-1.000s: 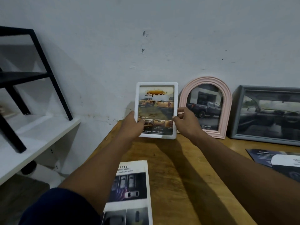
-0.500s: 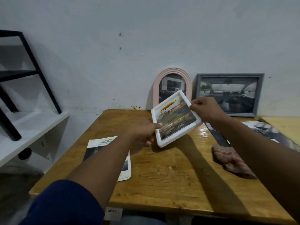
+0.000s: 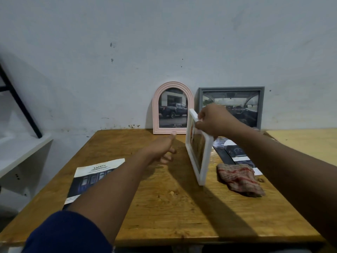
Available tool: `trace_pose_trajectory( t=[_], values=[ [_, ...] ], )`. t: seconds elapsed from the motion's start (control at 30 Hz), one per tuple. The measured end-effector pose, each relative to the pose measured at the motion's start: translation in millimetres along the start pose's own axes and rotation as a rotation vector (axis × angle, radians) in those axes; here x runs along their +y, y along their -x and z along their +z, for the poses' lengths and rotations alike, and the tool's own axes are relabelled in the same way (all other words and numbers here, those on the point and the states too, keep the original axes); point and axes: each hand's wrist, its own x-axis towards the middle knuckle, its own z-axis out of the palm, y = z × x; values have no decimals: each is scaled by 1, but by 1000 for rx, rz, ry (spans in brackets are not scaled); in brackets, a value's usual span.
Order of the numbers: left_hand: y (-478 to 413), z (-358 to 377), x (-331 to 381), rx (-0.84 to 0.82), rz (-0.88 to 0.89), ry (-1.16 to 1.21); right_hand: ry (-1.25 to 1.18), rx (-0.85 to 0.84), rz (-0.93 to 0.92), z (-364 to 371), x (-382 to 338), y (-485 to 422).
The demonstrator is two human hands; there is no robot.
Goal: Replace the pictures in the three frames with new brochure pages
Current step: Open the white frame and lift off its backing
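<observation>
My right hand (image 3: 213, 120) grips the top edge of a white picture frame (image 3: 199, 154), which is turned nearly edge-on above the wooden table (image 3: 164, 207), its picture facing left. My left hand (image 3: 162, 148) hovers over the table left of the frame, fingers relaxed, holding nothing. A pink arched frame (image 3: 172, 107) with a dark pickup picture and a grey rectangular frame (image 3: 259, 106) with a car interior picture lean against the wall at the back. A brochure page headed SAFETY (image 3: 91, 178) lies at the table's left. More dark brochure pages (image 3: 235, 154) lie at the right.
A red and beige cloth (image 3: 240, 179) lies crumpled on the table right of the white frame. A white shelf (image 3: 21, 152) with a black metal leg (image 3: 20, 103) stands to the left. A second, lighter table (image 3: 306, 141) adjoins at the right.
The white frame came away from the wall toward me and turned from face-on to nearly edge-on. My left hand let go of it; my right hand keeps hold.
</observation>
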Motion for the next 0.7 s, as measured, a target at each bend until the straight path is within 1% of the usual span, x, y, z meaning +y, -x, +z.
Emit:
trace_pose_trajectory(
  t=[0.07, 0.17, 0.23, 0.3, 0.37, 0.43, 0.53, 0.63, 0.7],
  values=[
    [2, -12, 6, 36, 47, 75, -72, -44, -24, 10, -14, 1],
    [8, -27, 15, 48, 84, 185, -235, -108, -40, 24, -26, 1],
    [9, -36, 16, 78, 97, 224, -264, -131, -44, 32, -25, -1],
    [9, -44, 10, 110, 78, 151, -234, -139, -39, 41, -17, -2],
    [6, -49, -2, 102, 54, 101, -194, -132, -5, 54, -1, -4],
    [5, -51, -15, 90, 38, 95, -141, -108, 69, 71, 18, -4],
    [6, -48, -31, 62, 6, 2, -63, -112, 149, 97, 44, 3],
    [5, -40, -43, 55, -70, -54, -20, -107, 159, 115, 58, 14],
    [2, -32, -49, 92, -110, -85, 23, -70, 139, 122, 63, 18]
  ],
)
